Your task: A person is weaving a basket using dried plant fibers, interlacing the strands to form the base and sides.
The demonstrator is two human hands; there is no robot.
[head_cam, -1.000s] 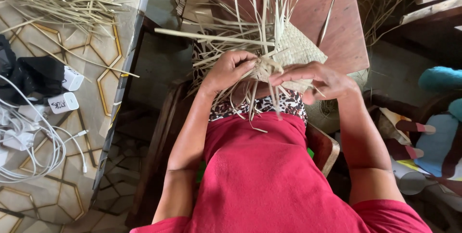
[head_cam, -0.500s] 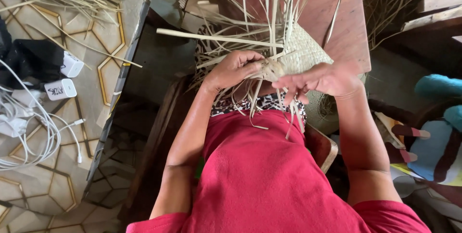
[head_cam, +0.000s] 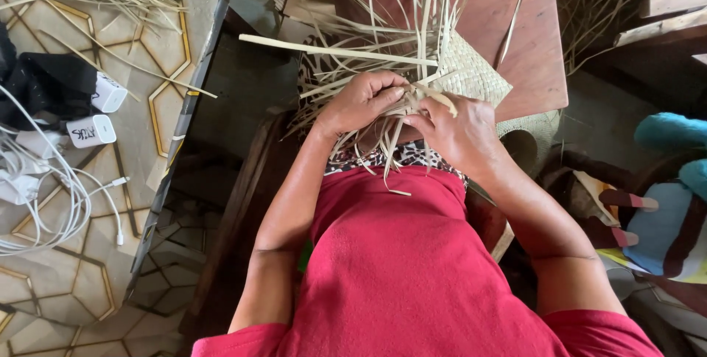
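**Closing both hands on the loose strips at the mat's near edge**

Weaving goes on at the near corner of the woven mat [head_cam: 471, 70], which lies partly on the reddish wooden table [head_cam: 541, 47] above the lap. Compared with a second ago, the hands have drawn together. The left hand [head_cam: 361, 103] curls its fingers over a bundle of loose palm strips [head_cam: 383, 40]; the right hand [head_cam: 460, 132] pinches one strip between thumb and forefinger, though the pinch is partly hidden. More strips trail onto the red garment [head_cam: 398, 254]. Likely another strand is being tucked.
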